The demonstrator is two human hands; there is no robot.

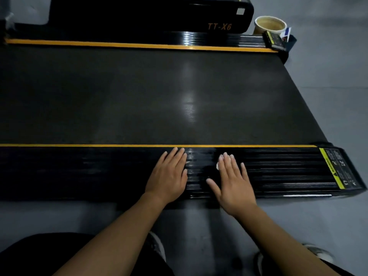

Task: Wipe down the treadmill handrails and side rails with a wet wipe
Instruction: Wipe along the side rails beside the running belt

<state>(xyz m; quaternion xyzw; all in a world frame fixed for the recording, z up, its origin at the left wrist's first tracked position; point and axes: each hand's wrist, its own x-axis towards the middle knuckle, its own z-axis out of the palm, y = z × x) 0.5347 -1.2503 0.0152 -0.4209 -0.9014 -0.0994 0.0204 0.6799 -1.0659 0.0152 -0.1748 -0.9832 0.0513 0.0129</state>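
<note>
**Position.** We crouch beside the treadmill and reach both arms onto the near rail [99, 172], the ribbed black strip between the floor and the belt [139, 96].

**R hand** [234, 182]. It lies flat w/ fingers straight and slightly spread, pressing the wipe [218, 166] onto the rail. A flat palm loads several ribs at once, which suits a wide grooved surface better than a pinch would.

**L hand** [169, 176]. It lies flat on the same rail just beside the R hand, fingers straight and close together, holding nothing. We judge it to be a brace that takes body weight while the R hand works.

**Wipe location.** The wipe is under the R hand, approx. mid-rail, well apart from the label [334, 168] at the rail's right end.

**Not visible / unclear.**
- The wipe is mostly covered. Only small white bits show at the fingertips and by the index finger, so we cannot tell its fold or condition.
- No handrails are in view.
- The left ends of both rails are cut off.
- We cannot tell wet from dry on the near rail. The sheen between the hands may be only reflection.
- The far rail [219, 39] is too dark to judge as wiped or not.
- The contents of the tub [269, 24] beyond it are not visible.
</note>
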